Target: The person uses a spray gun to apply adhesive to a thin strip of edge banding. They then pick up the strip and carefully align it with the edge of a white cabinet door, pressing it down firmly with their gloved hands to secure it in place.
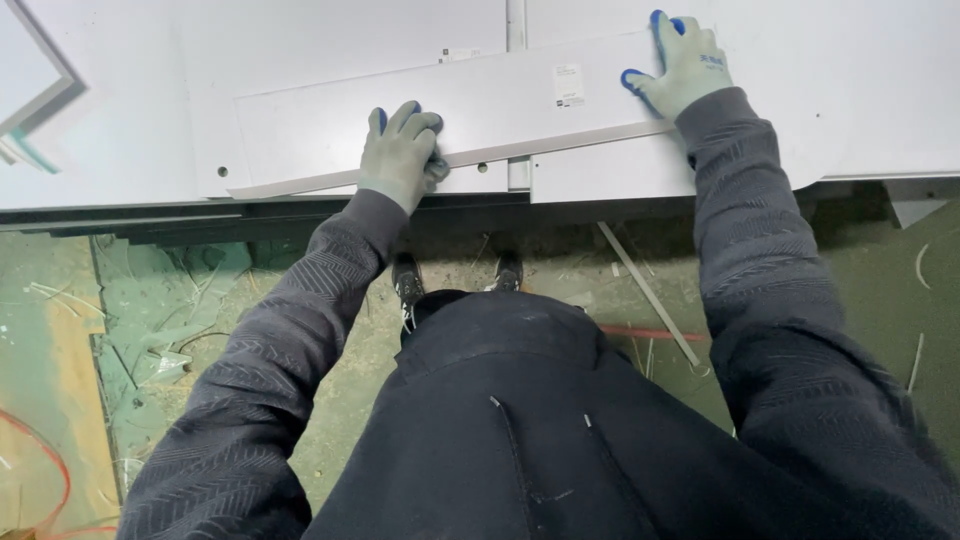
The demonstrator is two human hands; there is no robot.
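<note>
A: How does the white panel (pixel 490 105) look?
B: Long, flat, pale, with a small label. It lies tilted on the white table (pixel 850 90).
A: And the hands?
B: Left hand (pixel 402 155) curls over its near edge; right hand (pixel 685 65) presses flat, fingers spread.

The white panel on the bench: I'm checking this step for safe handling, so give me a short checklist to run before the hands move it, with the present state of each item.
1. Left hand on the white panel, gloved, at its near edge: ok.
2. Right hand flat on the panel's far end, gloved: ok.
3. Panel lying flat on the white bench: ok.
4. Fingers curled under the near edge: cannot tell.
5. Floor at the shoes free of offcuts: not ok, strips and shavings lie about.
6. Red cable away from the feet: ok.
</note>
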